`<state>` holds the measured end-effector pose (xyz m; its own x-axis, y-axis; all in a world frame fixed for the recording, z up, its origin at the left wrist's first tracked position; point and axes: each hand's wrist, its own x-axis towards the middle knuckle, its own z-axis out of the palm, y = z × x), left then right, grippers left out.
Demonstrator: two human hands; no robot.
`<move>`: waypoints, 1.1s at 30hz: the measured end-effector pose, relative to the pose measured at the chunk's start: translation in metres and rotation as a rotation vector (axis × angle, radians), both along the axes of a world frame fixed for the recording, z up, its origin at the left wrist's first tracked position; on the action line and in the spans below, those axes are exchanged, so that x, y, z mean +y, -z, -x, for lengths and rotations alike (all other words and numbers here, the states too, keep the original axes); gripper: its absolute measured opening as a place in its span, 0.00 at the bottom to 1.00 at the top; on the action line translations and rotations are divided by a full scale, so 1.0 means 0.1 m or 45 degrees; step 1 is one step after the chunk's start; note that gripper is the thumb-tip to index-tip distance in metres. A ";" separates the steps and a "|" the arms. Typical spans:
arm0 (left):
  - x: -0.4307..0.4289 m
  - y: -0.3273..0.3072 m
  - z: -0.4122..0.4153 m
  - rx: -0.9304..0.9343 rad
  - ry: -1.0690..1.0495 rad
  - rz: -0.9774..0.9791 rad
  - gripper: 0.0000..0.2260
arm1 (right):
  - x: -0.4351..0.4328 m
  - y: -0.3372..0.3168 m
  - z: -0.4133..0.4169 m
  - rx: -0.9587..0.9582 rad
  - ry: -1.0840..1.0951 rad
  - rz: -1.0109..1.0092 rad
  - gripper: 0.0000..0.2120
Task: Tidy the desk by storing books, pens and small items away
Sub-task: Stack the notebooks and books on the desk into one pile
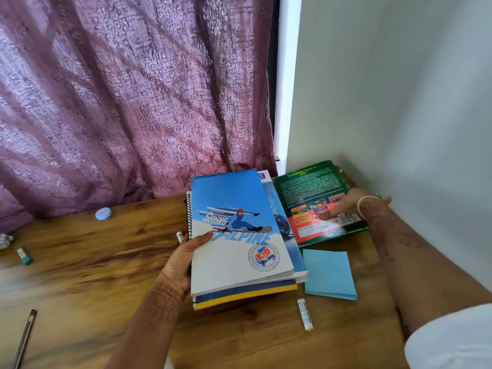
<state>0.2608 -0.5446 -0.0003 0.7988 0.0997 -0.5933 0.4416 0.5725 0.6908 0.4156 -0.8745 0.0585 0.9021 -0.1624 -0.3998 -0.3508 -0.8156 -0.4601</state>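
My left hand (pixel 186 258) grips the left edge of a stack of notebooks (pixel 239 241), thumb on the top blue and white snowboarder cover; the stack tilts up above the wooden desk (pixel 93 262). A spiral-bound book shows at the stack's left side. My right hand (pixel 354 205) rests with straight fingers on a green and red book (pixel 311 198) lying flat in the desk's back right corner. A light blue paper pad (pixel 328 272) lies just right of the stack. A white battery (pixel 305 314) lies in front of it.
On the desk's left lie a round blue tin (pixel 103 213), a teal-capped tube (pixel 24 255), crumpled paper (pixel 5 240) and a dark pen (pixel 25 339). A small white tube (pixel 180 237) peeks out beside my left hand. A purple curtain (pixel 133 102) hangs behind; a white wall (pixel 399 102) stands right.
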 end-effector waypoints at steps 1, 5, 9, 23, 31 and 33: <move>0.01 -0.01 0.01 0.001 -0.007 0.006 0.24 | 0.01 -0.05 0.01 -0.010 0.003 -0.004 0.22; 0.01 -0.05 0.00 0.007 -0.046 -0.005 0.22 | 0.07 -0.19 -0.05 -0.139 -0.059 0.018 0.13; 0.00 -0.09 0.05 -0.016 -0.075 -0.013 0.22 | 0.35 -0.55 0.06 -0.425 -0.184 0.185 0.15; -0.26 -0.40 0.53 -0.343 -0.175 -0.039 0.21 | 2.06 -1.42 2.01 -1.038 -0.756 0.948 0.13; -0.01 -0.39 1.18 -0.446 -0.168 0.027 0.18 | 2.67 -0.72 2.94 -0.889 -0.984 0.956 0.12; 0.07 -0.33 1.37 -0.422 -0.160 0.047 0.18 | 2.70 -0.67 3.16 -0.902 -0.991 0.880 0.11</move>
